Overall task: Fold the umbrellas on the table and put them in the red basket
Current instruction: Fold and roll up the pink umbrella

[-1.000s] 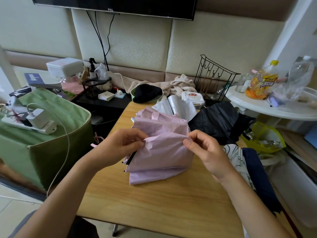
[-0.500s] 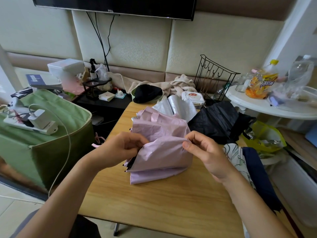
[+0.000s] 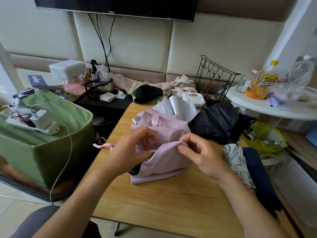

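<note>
While the pink umbrella (image 3: pixel 163 152) lies bunched in the middle of the wooden surface (image 3: pixel 171 200), your left hand (image 3: pixel 132 150) has a grip on a fold of its fabric and your right hand (image 3: pixel 200 152) pinches the fold's other end. Behind it lie a silver umbrella (image 3: pixel 178 107) and a black umbrella (image 3: pixel 216 121); a patterned one (image 3: pixel 238 162) lies to your right.
</note>
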